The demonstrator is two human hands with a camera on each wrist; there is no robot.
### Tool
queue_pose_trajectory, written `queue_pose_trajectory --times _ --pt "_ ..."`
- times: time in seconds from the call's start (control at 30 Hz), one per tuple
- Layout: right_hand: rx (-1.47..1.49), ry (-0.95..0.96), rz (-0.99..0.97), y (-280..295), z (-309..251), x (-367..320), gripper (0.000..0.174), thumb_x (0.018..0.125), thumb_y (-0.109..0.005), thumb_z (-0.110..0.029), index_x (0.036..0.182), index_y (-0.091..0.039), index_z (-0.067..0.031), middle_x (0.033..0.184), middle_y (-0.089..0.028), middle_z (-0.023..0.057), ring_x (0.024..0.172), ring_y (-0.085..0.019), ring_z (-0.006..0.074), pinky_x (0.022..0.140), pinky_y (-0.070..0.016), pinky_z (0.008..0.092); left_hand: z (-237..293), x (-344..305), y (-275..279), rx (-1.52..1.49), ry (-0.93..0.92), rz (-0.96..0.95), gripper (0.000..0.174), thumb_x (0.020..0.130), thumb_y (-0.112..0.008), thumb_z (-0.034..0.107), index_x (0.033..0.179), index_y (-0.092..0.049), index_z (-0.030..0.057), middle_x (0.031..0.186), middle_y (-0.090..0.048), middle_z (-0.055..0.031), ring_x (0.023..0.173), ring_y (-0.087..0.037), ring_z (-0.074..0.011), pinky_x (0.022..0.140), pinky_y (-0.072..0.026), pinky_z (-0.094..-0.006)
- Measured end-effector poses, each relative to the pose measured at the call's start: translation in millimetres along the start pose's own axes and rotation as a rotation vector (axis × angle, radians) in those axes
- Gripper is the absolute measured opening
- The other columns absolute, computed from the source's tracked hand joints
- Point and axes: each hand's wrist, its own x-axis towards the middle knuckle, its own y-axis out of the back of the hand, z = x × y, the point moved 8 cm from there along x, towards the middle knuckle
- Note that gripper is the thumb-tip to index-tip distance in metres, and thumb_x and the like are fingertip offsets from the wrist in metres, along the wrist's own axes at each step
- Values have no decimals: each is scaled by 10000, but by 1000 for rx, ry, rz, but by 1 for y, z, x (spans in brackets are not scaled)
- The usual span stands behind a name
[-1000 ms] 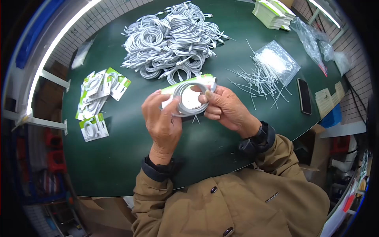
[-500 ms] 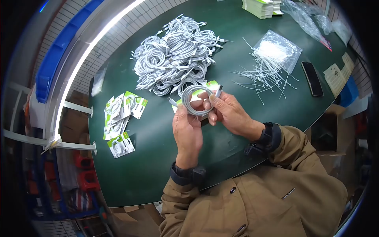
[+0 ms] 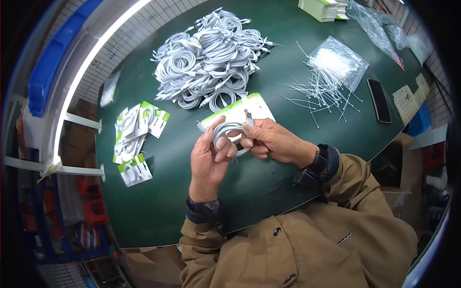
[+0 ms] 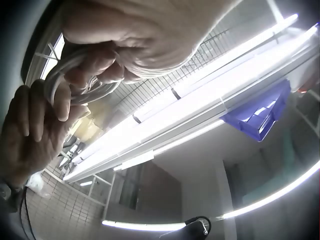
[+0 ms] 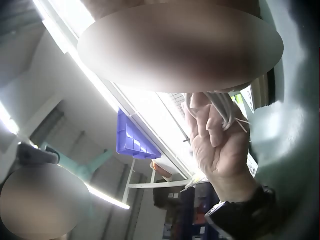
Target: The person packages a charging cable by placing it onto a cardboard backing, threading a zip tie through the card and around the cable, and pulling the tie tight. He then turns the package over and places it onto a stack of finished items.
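Observation:
A coiled grey-white cable (image 3: pixel 222 129) is held between both hands over the near part of the green table. My left hand (image 3: pixel 207 163) grips the left side of the ring, its fingers curled through the middle. On the right, my right hand (image 3: pixel 281 141) pinches the coil between thumb and fingers, near a connector (image 3: pixel 248 116) that sticks up. A second plug (image 3: pixel 200 126) pokes out by the left fingertips. Just behind the coil lies a green-and-white card (image 3: pixel 259 105), partly covered. The left wrist view shows the coil (image 4: pixel 102 92) among the fingers.
A big heap of coiled cables (image 3: pixel 206 62) lies beyond the hands. Carded cables (image 3: pixel 129 129) are at the left. Loose white zip ties (image 3: pixel 321 93), their plastic bag (image 3: pixel 353 67) and a phone (image 3: pixel 379 101) lie at the right. A card stack (image 3: pixel 318 9) stands at the back.
The left hand has gone from raised fingers beside the coil to fingers curled through it. The coil has tipped flatter and lower, uncovering more of the card. The head view has shifted.

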Motion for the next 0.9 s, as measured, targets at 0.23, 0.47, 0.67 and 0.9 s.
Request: queue_pose_trajectory --times 0.23,0.47,0.67,0.9 --pt "-506 17 134 15 6 3 457 1142 -510 -410 905 -674 -56 661 -558 -42 524 -469 43 481 -368 221 -1 -8 15 482 19 272 395 1046 -614 202 1276 -670 -114 582 -429 77 481 -349 -35 624 -473 -285" --pt "-877 169 105 -3 -2 5 433 1134 -527 -374 952 -644 0 791 -649 90 690 -623 197 657 -505 333 -6 -10 22 459 -3 266 240 968 -692 142 1108 -743 -46 620 -459 74 542 -372 -37 641 -436 -271" --pt "-928 -95 -36 -13 -5 3 304 1103 -576 -275 1070 -664 15 917 -685 90 825 -654 188 759 -530 352 -7 -8 24 473 37 144 214 931 -727 111 1086 -756 -33 826 -699 -36 641 -533 -54 608 -463 -255" --pt "-870 -166 -182 0 -6 -8 374 1104 -579 -350 994 -684 -8 773 -594 4 632 -554 95 591 -481 266 -3 -15 -1 1236 9 116 420 834 -707 8 1254 -711 -12 1022 -736 -69 837 -632 -81 716 -512 -240"
